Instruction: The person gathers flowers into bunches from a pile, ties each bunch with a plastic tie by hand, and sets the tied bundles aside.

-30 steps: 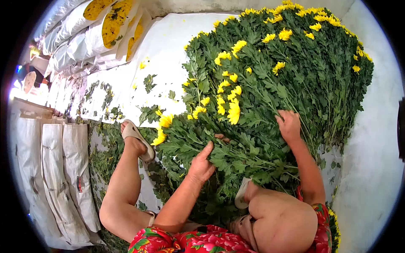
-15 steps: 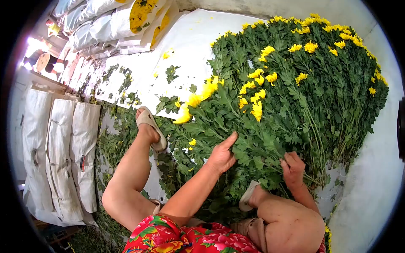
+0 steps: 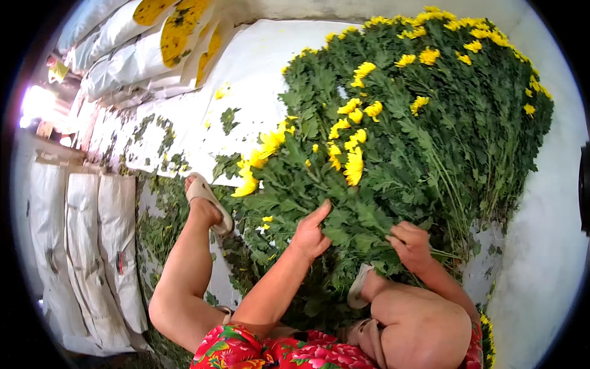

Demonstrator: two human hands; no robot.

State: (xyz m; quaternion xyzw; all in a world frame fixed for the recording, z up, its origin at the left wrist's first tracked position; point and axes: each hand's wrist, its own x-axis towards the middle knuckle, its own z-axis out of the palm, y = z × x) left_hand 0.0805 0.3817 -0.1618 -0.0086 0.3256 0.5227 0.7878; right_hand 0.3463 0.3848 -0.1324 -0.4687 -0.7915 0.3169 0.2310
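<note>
Yellow flowers (image 3: 268, 143) fan out beyond our left hand (image 3: 311, 235), which is clamped on the leafy bunch (image 3: 313, 178). Our right hand (image 3: 410, 246), just right of it, pinches stems at the bunch's lower end; the large flower pile (image 3: 455, 117) lies beyond our right hand.

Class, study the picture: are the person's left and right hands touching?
Apart. The head view shows leafy stems in plain sight between the left hand and the right hand.

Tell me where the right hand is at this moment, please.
In the head view, the right hand is right of centre, at the flower stems, above the right knee and to the right of the left hand.
</note>
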